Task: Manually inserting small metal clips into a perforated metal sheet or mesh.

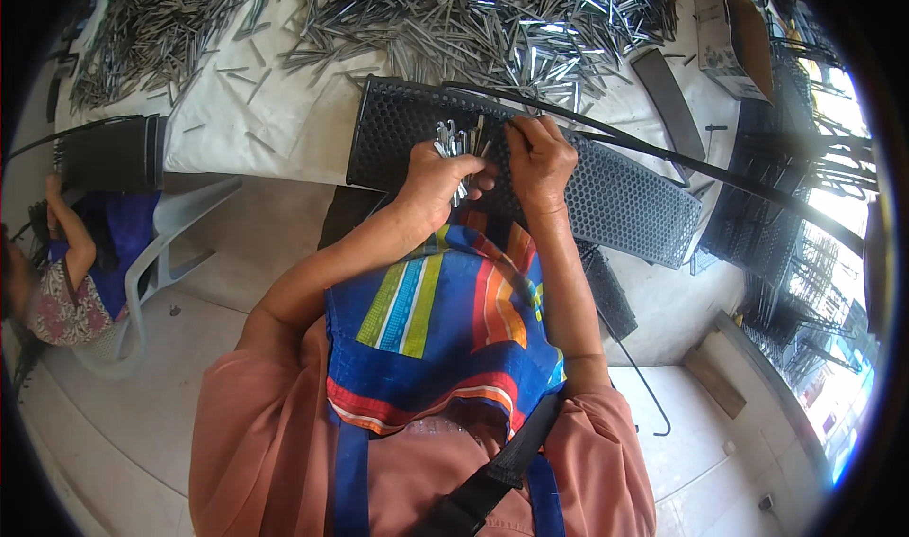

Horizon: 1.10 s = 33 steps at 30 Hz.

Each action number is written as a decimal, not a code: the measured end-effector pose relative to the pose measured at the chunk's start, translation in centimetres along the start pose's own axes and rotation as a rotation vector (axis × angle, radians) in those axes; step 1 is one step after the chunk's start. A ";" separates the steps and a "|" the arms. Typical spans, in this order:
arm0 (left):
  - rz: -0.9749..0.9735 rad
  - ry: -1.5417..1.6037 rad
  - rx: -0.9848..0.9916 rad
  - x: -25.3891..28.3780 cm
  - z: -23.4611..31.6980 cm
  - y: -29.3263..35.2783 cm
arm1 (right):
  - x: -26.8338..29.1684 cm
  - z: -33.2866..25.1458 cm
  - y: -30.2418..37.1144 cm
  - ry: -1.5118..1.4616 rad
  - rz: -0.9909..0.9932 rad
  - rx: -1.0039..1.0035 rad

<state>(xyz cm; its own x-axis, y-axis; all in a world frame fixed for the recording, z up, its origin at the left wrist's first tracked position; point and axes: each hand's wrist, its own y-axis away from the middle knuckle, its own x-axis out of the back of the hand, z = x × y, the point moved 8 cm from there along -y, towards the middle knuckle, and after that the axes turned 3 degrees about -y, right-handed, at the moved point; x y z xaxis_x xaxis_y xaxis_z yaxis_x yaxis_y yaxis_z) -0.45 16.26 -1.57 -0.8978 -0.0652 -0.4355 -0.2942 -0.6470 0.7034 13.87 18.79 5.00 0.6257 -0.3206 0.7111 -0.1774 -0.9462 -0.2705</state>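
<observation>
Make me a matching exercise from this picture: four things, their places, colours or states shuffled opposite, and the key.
Things:
1. Left hand
2. Right hand
3. Apron
4. Chair

Descriptions:
A. Pale grey, at the picture's left
B. Closed around a bundle of metal strips
C. Blue, with bright stripes
D. Fingers bent over the black panel, no bundle in it

Pairs: 1-B, 2-D, 3-C, 4-A

On my left I see a co-worker (pixel 80 302) by a pale plastic chair (pixel 176 213), on my right a cardboard box (pixel 727 41).
</observation>
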 end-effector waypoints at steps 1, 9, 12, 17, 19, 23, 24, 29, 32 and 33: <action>-0.006 -0.004 0.015 0.1 -0.2 -0.1 | 0.1 0.2 -0.1 -0.041 0.002 -0.015; -0.026 0.028 0.034 0.1 -0.2 0.1 | 0.4 1.7 0.2 -0.205 0.015 -0.147; -0.009 0.015 0.037 -0.1 -0.1 0.1 | 0.1 0.6 -0.7 -0.082 0.003 0.010; -0.015 0.022 0.042 -0.1 -0.2 -0.2 | 0.1 -0.5 -1.5 0.014 -0.162 0.037; -0.012 0.041 0.047 -0.2 -0.1 -0.1 | -0.2 -0.6 -1.2 0.064 -0.236 0.053; -0.054 0.025 0.054 -0.9 -0.2 0.0 | 1.0 -0.1 -0.2 -0.041 -0.130 0.025; -0.055 0.023 0.054 -1.0 -0.2 0.1 | 1.7 0.3 0.1 -0.165 -0.066 -0.002; -0.031 -0.008 0.053 -2.1 0.0 0.7 | -0.7 2.2 2.5 -0.689 -0.177 -0.421; 0.020 -0.020 0.032 -1.5 -0.2 0.7 | 0.6 3.9 2.7 -0.929 0.087 -0.614; 0.019 -0.019 0.028 -1.2 -0.3 0.6 | 0.5 4.0 2.6 -0.929 0.086 -0.609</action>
<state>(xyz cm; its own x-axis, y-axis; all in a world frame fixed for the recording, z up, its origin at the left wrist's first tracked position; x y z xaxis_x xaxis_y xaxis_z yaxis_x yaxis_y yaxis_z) 0.54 15.70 -0.77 -0.9091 -0.0629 -0.4118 -0.2862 -0.6241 0.7270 16.77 16.35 2.12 0.8732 -0.4708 -0.1259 -0.4315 -0.8670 0.2493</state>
